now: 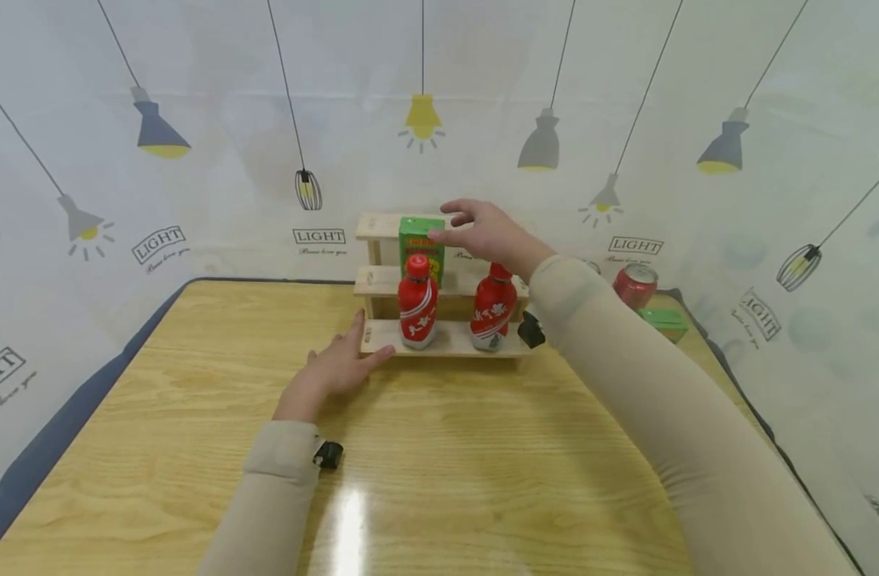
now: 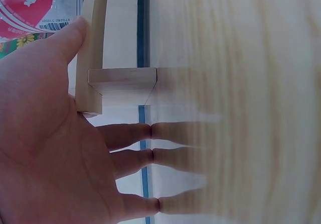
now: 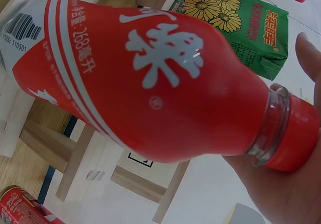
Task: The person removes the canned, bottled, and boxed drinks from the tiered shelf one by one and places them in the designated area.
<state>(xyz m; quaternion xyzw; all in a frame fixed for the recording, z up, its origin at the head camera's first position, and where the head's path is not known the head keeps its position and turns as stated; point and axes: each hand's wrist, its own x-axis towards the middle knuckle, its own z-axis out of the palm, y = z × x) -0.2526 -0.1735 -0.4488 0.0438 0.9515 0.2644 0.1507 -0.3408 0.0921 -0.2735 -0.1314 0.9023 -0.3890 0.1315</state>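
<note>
A three-tier wooden shelf point(image 1: 377, 282) stands at the back of the table. On its lowest tier are two red bottles with red caps, a left bottle point(image 1: 418, 308) and a right bottle point(image 1: 493, 312). Behind the left one, a green drink carton point(image 1: 413, 236) stands on the middle tier. My right hand point(image 1: 493, 232) reaches over the right bottle, fingers spread loosely beside the carton's upper right side. At the shelf's left end my left hand point(image 1: 334, 364) rests its thumb on the lowest tier point(image 2: 90, 53), its other fingers point(image 2: 131, 161) straight, fingertips on the tabletop.
To the right, beyond my right sleeve point(image 1: 612, 352), a red soda can point(image 1: 635, 284) and another green carton point(image 1: 665, 322) sit near the table's back right corner. A white backdrop point(image 1: 482, 48) with printed lamps rises behind the table point(image 1: 425, 448).
</note>
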